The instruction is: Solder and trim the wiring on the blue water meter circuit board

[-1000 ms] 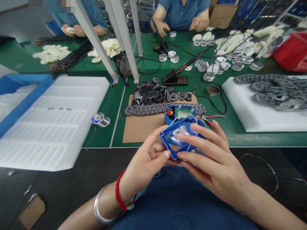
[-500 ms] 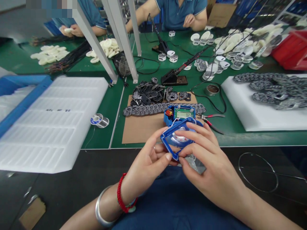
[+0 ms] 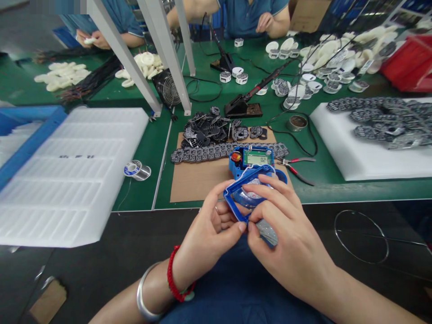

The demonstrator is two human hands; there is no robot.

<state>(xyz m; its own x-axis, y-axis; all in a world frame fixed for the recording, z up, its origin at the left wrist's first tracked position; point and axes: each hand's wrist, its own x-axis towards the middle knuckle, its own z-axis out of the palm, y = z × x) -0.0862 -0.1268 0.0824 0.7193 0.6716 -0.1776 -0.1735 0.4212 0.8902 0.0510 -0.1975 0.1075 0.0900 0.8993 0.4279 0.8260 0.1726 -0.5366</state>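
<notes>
Between my hands is a blue plastic housing cover (image 3: 230, 194), tilted, with a white cord or seal along its rim. My left hand (image 3: 211, 225) grips its left side, thumb at the lower corner. My right hand (image 3: 283, 216) pinches that same corner with thumb and forefinger, its other fingers resting over the cover; a clear, shiny piece of plastic (image 3: 268, 231) shows under this hand. Just behind, a blue device body (image 3: 234, 168) lies on the cardboard, its green circuit board and small display (image 3: 259, 159) exposed. What the pinching fingertips hold is hidden.
Behind the device lie a row of circuit boards (image 3: 202, 154) and a dark heap of parts (image 3: 205, 128). Pliers (image 3: 300, 168) lie to the right, a solder spool (image 3: 137, 171) left. A soldering iron stand (image 3: 241, 105), white foam tray (image 3: 77, 180) and foam block (image 3: 357, 162) surround the workspace. Co-workers sit opposite.
The view has shifted slightly. My right fingers have moved a little at the cover's lower corner, and less of the clear plastic shows. Both hands keep hold of the cover.
</notes>
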